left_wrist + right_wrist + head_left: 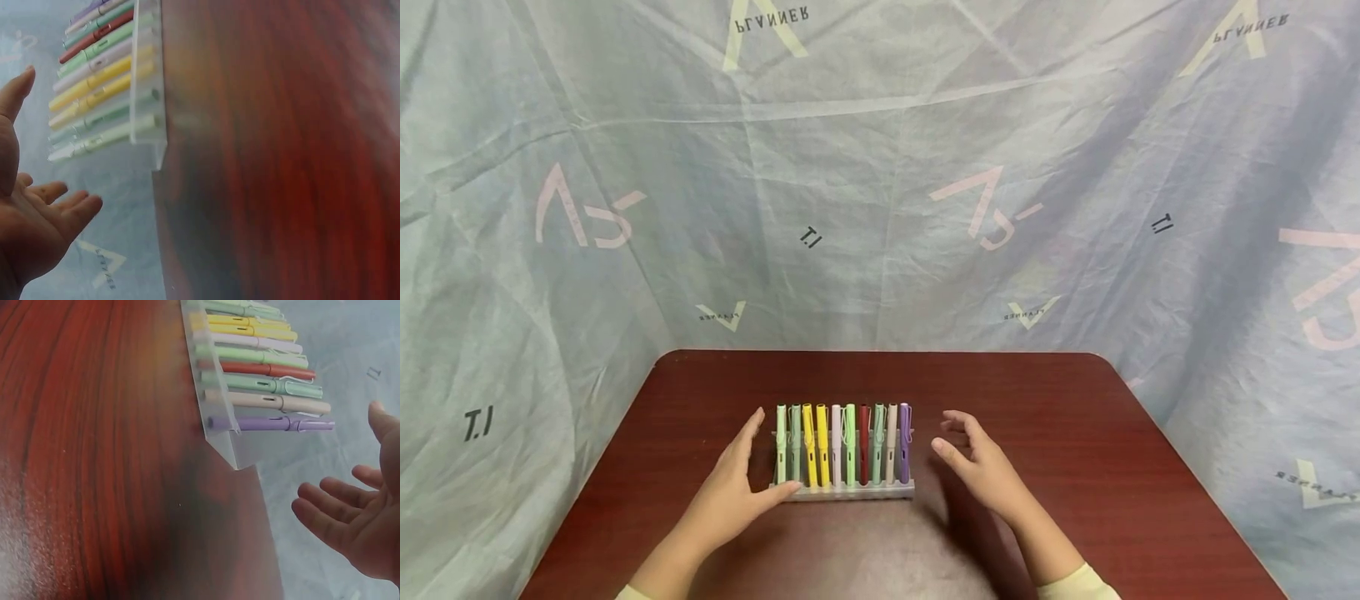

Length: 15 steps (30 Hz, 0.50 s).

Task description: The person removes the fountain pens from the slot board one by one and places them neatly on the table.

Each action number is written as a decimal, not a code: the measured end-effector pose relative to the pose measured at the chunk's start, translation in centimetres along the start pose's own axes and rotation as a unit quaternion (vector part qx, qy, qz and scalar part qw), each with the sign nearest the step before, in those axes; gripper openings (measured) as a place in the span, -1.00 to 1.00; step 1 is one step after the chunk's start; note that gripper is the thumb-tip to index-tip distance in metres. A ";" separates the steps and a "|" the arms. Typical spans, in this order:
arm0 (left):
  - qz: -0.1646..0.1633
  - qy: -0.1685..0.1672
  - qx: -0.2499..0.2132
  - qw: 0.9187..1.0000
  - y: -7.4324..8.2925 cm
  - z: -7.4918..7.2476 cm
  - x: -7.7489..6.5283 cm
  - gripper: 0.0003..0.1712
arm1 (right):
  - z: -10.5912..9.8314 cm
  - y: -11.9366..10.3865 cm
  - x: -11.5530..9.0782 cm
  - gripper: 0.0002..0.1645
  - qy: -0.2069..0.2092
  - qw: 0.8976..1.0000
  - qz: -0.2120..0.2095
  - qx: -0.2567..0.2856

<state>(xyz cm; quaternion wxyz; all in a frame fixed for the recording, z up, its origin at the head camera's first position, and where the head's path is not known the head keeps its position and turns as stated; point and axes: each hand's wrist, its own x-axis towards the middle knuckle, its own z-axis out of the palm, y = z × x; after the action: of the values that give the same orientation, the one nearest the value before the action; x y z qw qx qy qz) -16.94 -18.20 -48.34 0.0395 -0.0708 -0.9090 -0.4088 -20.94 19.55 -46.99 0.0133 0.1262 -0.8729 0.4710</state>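
Observation:
A clear plastic pen stand (850,493) holds a row of several capped pens, propped side by side. At its left end in the head view is a light green pen (781,446); a yellow pen (823,446), a dark red pen (864,446) and, at the right end, a purple pen (905,446) follow. My left hand (730,487) is beside the stand's left end, fingers extended, its thumb overlapping the front corner in the head view. To the right of the stand, apart from it, my right hand (981,467) hovers with fingers loosely bent and nothing in them.
The stand is on a dark red wood-grain table (1037,400) with rounded far corners. A pale grey printed cloth (880,208) hangs behind the table and along both sides.

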 end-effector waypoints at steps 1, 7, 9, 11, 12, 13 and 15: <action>-0.004 -0.004 -0.013 1.000 -0.3 -0.1 0.0 0.32 | 0.0 0.1 0.1 -0.36 -0.004 1.000 0.006 0.012; -0.029 -0.036 -0.018 0.999 -1.6 -0.3 -0.1 0.08 | 0.2 0.8 0.9 -0.43 -0.033 0.993 0.043 0.103; -0.035 -0.049 -0.001 0.998 -1.9 -0.3 -0.1 0.00 | 0.4 1.0 1.0 -0.45 -0.039 0.990 0.050 0.125; -0.034 -0.056 0.017 0.998 -2.2 -0.4 -0.1 -0.09 | 0.6 1.3 1.2 -0.46 -0.045 0.988 0.056 0.139; -0.032 -0.060 0.023 0.997 -2.3 -0.4 0.0 -0.16 | 0.7 1.5 1.3 -0.46 -0.049 0.987 0.058 0.144; -0.031 -0.063 0.027 0.997 -2.4 -0.4 0.0 -0.23 | 0.8 1.7 1.4 -0.46 -0.052 0.986 0.059 0.148; -0.030 -0.069 0.041 0.996 -2.4 -0.4 0.1 -0.34 | 1.0 1.9 1.6 -0.47 -0.059 0.984 0.063 0.155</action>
<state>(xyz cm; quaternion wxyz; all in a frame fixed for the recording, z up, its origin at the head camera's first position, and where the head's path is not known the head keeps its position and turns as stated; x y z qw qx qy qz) -17.38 -20.07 -49.85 -0.0325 -0.0695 -0.9271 -0.3668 -22.84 19.39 -48.92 -0.0872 0.0991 -0.7949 0.5922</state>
